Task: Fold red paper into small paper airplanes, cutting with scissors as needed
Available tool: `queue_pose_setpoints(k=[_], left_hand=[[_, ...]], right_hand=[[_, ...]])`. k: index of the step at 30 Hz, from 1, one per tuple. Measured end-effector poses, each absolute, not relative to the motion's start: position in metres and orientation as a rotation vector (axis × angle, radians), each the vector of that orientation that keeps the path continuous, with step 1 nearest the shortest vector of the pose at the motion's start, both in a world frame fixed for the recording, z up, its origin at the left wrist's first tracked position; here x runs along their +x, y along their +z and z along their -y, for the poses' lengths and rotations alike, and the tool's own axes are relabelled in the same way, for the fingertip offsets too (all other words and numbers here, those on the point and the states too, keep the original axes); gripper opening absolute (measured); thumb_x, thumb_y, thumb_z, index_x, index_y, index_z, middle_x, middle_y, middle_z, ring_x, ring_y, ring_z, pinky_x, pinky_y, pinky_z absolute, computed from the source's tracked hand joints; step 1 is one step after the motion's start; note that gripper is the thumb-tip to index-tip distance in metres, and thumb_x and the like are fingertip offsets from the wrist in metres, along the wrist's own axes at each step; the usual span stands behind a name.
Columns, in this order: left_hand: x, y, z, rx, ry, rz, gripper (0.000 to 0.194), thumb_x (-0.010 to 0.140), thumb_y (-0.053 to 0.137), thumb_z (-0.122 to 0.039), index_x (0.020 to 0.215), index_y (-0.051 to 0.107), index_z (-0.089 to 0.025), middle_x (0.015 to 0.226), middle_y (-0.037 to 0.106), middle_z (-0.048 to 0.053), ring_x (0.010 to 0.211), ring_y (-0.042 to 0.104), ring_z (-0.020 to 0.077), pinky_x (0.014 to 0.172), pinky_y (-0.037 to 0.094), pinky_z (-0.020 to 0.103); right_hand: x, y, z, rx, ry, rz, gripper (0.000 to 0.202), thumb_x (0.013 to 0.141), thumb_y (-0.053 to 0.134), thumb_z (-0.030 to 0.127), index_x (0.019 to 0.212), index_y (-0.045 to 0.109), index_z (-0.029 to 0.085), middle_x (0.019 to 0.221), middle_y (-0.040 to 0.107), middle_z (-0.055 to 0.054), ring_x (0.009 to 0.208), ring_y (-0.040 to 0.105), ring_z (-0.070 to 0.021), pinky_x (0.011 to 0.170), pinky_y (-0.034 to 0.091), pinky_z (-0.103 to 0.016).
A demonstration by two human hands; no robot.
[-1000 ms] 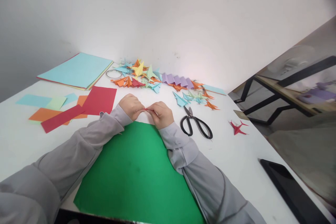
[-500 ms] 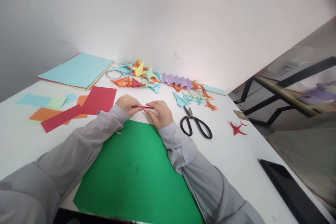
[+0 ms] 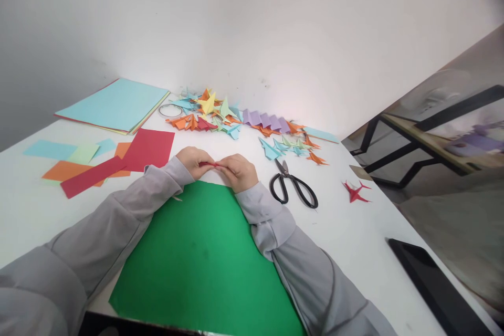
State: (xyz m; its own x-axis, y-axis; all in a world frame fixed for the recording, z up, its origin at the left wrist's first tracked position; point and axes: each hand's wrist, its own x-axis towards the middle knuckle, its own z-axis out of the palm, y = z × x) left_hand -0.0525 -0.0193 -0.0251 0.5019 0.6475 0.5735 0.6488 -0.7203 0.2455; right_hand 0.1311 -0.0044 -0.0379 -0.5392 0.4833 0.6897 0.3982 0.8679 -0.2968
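A small folded piece of red paper (image 3: 215,165) is pinched between my two hands, just past the far edge of a green sheet (image 3: 205,257). My left hand (image 3: 193,161) is closed on its left side, fingertips pressed together. From the right, my right hand (image 3: 238,172) grips the same paper, its thumb and fingers almost meeting those of the left. Most of the red paper is hidden behind the fingers. Black-handled scissors (image 3: 293,184) lie to the right of my right hand, blades pointing away.
Folded paper planes (image 3: 208,107) are heaped along the wall. Left are cut paper pieces (image 3: 94,176) and a stack of coloured sheets (image 3: 114,105). A red folded plane (image 3: 356,192) and a black phone-like slab (image 3: 433,283) lie at the right, near the table edge.
My hands have drawn together over the red paper, so less of it shows between them. My left fingertips have moved right to meet the right ones.
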Motion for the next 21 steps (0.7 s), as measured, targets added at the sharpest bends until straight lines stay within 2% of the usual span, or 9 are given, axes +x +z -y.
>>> queue_pose_setpoints(k=[3, 8, 12, 17, 21], left_hand=[[-0.051, -0.025, 0.020, -2.715, -0.998, 1.073, 0.025, 0.081, 0.047, -0.026, 0.082, 0.069, -0.015, 0.071, 0.071, 0.004, 0.063, 0.065, 0.0141, 0.060, 0.047, 0.024], [-0.049, -0.028, 0.017, -2.578, -1.054, 0.944, 0.030, 0.084, 0.042, -0.028, 0.077, 0.069, -0.015, 0.068, 0.071, 0.004, 0.062, 0.065, 0.0155, 0.060, 0.046, 0.026], [-0.049, -0.030, 0.015, -2.578, -1.098, 0.963, 0.029, 0.084, 0.044, -0.028, 0.076, 0.069, -0.017, 0.067, 0.071, 0.003, 0.060, 0.065, 0.0127, 0.059, 0.046, 0.023], [-0.050, -0.029, 0.021, -2.532, -1.150, 0.961, 0.028, 0.081, 0.047, -0.029, 0.070, 0.070, -0.018, 0.062, 0.070, 0.003, 0.056, 0.064, 0.0146, 0.059, 0.046, 0.025], [-0.051, -0.024, 0.025, -2.568, -1.258, 1.202, 0.021, 0.077, 0.055, -0.029, 0.070, 0.071, -0.018, 0.064, 0.071, 0.004, 0.058, 0.063, 0.0143, 0.060, 0.047, 0.024]], right_hand=[[0.132, -0.038, 0.003, -0.643, 0.041, 2.192, 0.018, 0.084, 0.050, 0.028, 0.080, 0.066, 0.021, 0.074, 0.068, -0.004, 0.070, 0.059, -0.0166, 0.065, 0.046, -0.030], [0.130, -0.035, 0.006, -0.677, -0.131, 2.190, 0.020, 0.085, 0.048, 0.025, 0.079, 0.065, 0.018, 0.075, 0.068, -0.006, 0.071, 0.057, -0.0179, 0.063, 0.042, -0.031], [0.128, -0.032, 0.011, -0.717, -0.171, 2.210, 0.021, 0.085, 0.045, 0.023, 0.079, 0.064, 0.017, 0.077, 0.068, -0.006, 0.073, 0.055, -0.0180, 0.062, 0.039, -0.032], [0.125, -0.029, 0.019, -0.722, -0.232, 2.225, 0.018, 0.081, 0.046, 0.020, 0.074, 0.062, 0.017, 0.073, 0.066, -0.006, 0.070, 0.051, -0.0183, 0.062, 0.036, -0.033], [0.122, -0.026, 0.023, -0.695, -0.281, 2.187, 0.016, 0.080, 0.046, 0.018, 0.074, 0.061, 0.016, 0.072, 0.066, -0.006, 0.070, 0.049, -0.0183, 0.061, 0.036, -0.033]])
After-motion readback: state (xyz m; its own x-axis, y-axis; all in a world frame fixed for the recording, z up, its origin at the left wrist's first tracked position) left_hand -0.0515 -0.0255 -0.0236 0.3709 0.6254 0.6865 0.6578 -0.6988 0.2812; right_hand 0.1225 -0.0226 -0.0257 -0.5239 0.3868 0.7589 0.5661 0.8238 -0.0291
